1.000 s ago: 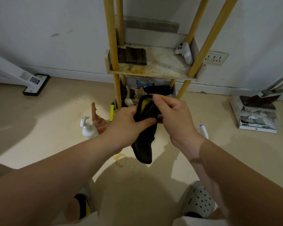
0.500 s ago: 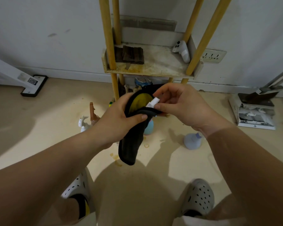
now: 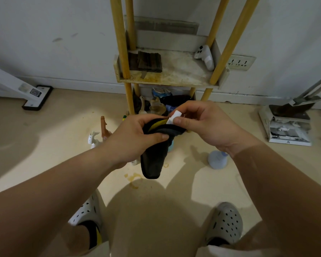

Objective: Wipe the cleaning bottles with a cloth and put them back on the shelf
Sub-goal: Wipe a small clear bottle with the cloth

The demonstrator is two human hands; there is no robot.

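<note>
Both hands at mid-frame, sharing one black cloth with a yellow inner face.

Left hand: fingers and thumb curled round the cloth's upper fold, clamped. The rest of the cloth hangs toward 6 o'clock.

Right hand: thumb and forefinger pressed together on the cloth's small white tag.

On the beige floor:
- White spray bottle and brown spray bottle at 9 o'clock of the hands.
- Pale blue bottle at 4 o'clock, below the right wrist.

Stained white shelf with yellow wooden posts at 12 o'clock. A white game controller lies on it.
</note>
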